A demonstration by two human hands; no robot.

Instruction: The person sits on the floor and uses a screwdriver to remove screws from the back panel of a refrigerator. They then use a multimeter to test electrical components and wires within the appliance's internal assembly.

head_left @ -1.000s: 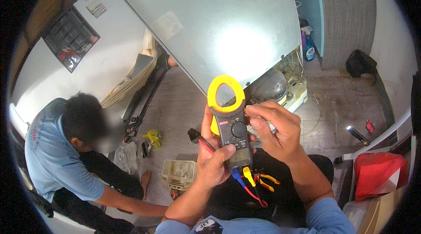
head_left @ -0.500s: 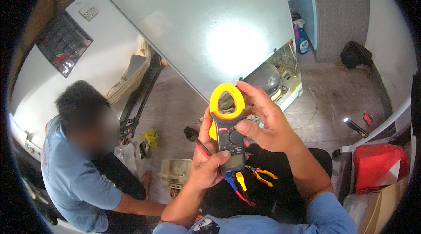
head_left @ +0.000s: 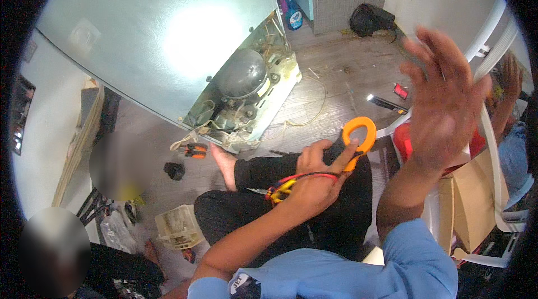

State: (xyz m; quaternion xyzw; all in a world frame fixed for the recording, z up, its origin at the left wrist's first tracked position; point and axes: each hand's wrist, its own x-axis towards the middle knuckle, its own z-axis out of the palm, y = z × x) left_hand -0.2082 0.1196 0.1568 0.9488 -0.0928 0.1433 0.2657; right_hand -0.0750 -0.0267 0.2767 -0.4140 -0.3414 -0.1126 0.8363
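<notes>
My left hand [head_left: 316, 184] is closed around a clamp meter [head_left: 369, 131], held above my right leg. The meter's orange ring-shaped jaw points away to the upper right, and its dark body is mostly hidden under my fingers. Red, black and yellow test leads [head_left: 284, 188] are bunched beside the same hand. My right hand [head_left: 443, 103] is raised at the right, blurred, with its fingers apart and nothing in it. It is nearest to a white-framed mirror [head_left: 492, 148] and a red bag [head_left: 404, 139].
Ahead stands a pale appliance [head_left: 140, 13], its open base showing a black domed compressor [head_left: 242, 74]. A lit flashlight [head_left: 386, 104], orange-handled pliers [head_left: 195, 150] and a clear parts box [head_left: 178, 229] lie on the floor. Another person [head_left: 120, 265] sits at left; a cardboard box [head_left: 476, 198] stands right.
My view has swung to the right. My right hand has come off the clamp meter and risen to the right. My left hand keeps the meter, now tilted with its jaw to the right.
</notes>
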